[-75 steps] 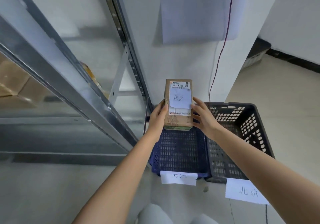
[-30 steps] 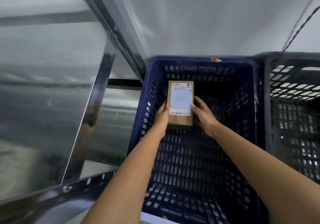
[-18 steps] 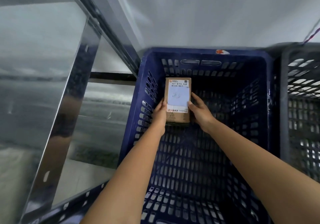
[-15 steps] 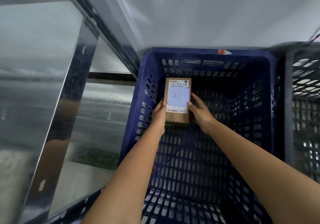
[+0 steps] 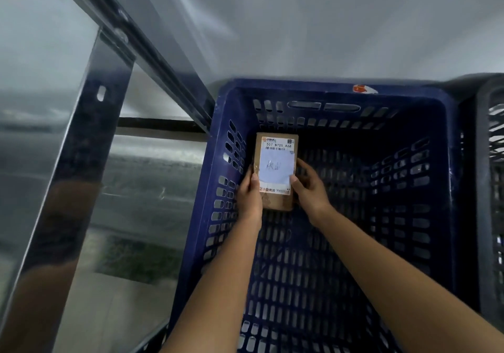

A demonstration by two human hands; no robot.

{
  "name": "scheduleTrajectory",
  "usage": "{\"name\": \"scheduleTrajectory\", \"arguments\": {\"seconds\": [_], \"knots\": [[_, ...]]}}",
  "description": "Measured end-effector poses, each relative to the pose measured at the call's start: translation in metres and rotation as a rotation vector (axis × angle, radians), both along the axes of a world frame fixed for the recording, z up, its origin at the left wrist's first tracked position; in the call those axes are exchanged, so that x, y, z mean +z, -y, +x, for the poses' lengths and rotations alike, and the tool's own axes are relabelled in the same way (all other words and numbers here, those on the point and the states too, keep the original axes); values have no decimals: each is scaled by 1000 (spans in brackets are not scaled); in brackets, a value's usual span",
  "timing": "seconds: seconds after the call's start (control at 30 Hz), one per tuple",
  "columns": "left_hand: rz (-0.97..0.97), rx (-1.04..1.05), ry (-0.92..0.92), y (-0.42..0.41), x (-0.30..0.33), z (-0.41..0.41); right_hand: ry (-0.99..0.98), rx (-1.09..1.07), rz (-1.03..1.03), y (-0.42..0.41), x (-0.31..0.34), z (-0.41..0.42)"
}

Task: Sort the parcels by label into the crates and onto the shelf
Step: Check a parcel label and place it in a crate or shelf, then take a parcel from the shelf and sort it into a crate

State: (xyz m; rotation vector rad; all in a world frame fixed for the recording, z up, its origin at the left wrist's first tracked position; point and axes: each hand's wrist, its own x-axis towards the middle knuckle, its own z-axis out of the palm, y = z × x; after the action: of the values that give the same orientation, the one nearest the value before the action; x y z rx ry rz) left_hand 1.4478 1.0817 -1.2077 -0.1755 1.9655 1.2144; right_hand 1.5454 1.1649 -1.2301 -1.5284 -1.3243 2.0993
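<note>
**Q:** Parcel position — where was it recorded?

**A:** The brown cardboard parcel was seen inside the blue crate, toward the far left part of its interior, label side up. A white label was fixed on top, printed "507 N705 A68", with handwriting below that could not be read. Whether the parcel was resting on the crate floor could not be told.

**Q:** How was it held?

**A:** It was gripped from both sides. The left hand was placed against the left edge, thumb laid on the top face near the label. The right hand was placed against the right edge, thumb on the label's lower right corner and fingers curled along the side. Both forearms were extended down into the crate.

**Q:** What was shown around the crate?

**A:** A grey crate was set touching the blue one on the right. A metal shelf frame was seen at the left, just beside the blue crate, and a pale wall behind both crates.
</note>
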Motion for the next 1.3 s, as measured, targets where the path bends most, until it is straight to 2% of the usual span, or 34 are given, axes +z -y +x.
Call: {"name": "scheduleTrajectory", "arguments": {"seconds": [0.17, 0.3, 0.53, 0.63, 0.93, 1.1, 1.3], "knots": [[21, -1, 59, 0, 2, -2, -19, 9, -77, -9, 3, 0], [-36, -16, -48, -5, 10, -2, 35, -14, 26, 0, 9, -9], [-59, -128, -74, -6, 51, -5, 158, 59, 107, -5, 50, -2], [31, -70, -55, -9, 85, -6, 135, 55, 144, -6, 81, -5], [361, -100, -227, -40, 232, -6, -145, 33, 313, -28, 225, -19], [510, -218, -398, -41, 310, 10, -239, 34, 490, -29, 309, -8], [532, -297, -818, -15, 407, 27, -260, 9, 839, -18, 411, 20]]}}
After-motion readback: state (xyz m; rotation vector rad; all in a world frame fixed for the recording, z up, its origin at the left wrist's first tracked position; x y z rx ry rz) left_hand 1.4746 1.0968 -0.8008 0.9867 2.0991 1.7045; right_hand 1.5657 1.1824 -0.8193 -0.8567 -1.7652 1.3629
